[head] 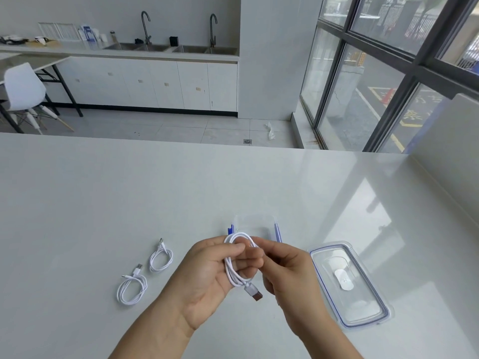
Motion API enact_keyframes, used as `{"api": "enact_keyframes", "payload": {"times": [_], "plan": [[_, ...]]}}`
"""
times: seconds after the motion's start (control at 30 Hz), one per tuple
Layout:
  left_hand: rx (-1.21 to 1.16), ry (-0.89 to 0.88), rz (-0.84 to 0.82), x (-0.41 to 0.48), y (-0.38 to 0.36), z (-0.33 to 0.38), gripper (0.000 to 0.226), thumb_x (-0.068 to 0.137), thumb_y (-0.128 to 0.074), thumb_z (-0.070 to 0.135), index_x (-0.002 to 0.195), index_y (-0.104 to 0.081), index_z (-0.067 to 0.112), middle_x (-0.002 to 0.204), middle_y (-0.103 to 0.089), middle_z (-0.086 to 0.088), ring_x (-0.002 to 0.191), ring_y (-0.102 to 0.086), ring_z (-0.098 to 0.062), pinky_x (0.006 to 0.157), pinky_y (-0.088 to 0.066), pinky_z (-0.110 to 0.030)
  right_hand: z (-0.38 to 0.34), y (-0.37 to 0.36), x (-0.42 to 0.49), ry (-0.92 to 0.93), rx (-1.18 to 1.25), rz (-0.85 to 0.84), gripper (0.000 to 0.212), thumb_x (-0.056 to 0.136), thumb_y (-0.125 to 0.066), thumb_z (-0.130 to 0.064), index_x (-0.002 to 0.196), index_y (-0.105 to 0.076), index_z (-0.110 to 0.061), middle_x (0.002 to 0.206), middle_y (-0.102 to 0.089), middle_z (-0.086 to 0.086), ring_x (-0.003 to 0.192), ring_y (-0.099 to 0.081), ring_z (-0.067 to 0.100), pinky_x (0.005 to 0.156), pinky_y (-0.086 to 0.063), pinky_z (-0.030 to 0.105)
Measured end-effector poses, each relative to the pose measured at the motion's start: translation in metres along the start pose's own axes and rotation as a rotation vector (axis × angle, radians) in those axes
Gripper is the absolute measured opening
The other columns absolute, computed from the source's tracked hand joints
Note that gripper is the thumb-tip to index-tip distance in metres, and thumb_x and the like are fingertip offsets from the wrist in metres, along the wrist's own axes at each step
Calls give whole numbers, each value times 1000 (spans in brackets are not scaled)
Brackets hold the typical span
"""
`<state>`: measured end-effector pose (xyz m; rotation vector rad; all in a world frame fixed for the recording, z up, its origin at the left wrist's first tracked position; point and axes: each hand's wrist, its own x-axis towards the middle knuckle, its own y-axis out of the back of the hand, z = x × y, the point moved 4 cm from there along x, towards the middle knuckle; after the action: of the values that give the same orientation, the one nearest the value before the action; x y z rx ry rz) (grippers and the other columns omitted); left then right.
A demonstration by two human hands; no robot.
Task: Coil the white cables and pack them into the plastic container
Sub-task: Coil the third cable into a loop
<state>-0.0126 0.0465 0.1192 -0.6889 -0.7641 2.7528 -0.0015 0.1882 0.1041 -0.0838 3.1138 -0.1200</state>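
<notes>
Loosely looped, a white cable (237,265) hangs in the left hand (207,275), its fingers (239,246) pinching the coil; the grey plug (254,294) dangles below. Right hand (290,270) fingers pinch the coil's top. Just beyond them sits the clear container (255,224); two coiled cables (145,273) lie left, the lid (350,283) right, on the counter (129,190).

Beyond our pale bench (103,190) we see a white chair (22,89), a double sink (171,47) with two dark taps — and tall windows (388,73).
</notes>
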Motion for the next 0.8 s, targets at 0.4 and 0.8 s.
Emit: {"api": "enact_keyframes", "payload": {"times": [0.4, 0.8], "plan": [[723, -137, 76, -7, 2, 26, 14, 94, -66, 13, 91, -78, 7, 83, -79, -12, 69, -69, -20, 61, -58, -28, -20, 25, 11, 60, -194, 46, 36, 91, -67, 1, 91, -83, -32, 62, -71, -14, 46, -55, 0, 48, -38, 5], [421, -165, 125, -5, 14, 21, 16, 82, -71, 15, 83, -80, 2, 82, -78, -21, 61, -69, -29, 58, -60, -32, -17, 53, 8, 32, -129, -67, 26, 94, -67, -4, 97, -83, -25, 78, -79, 0, 66, -66, 14, 63, -54, 24]]}}
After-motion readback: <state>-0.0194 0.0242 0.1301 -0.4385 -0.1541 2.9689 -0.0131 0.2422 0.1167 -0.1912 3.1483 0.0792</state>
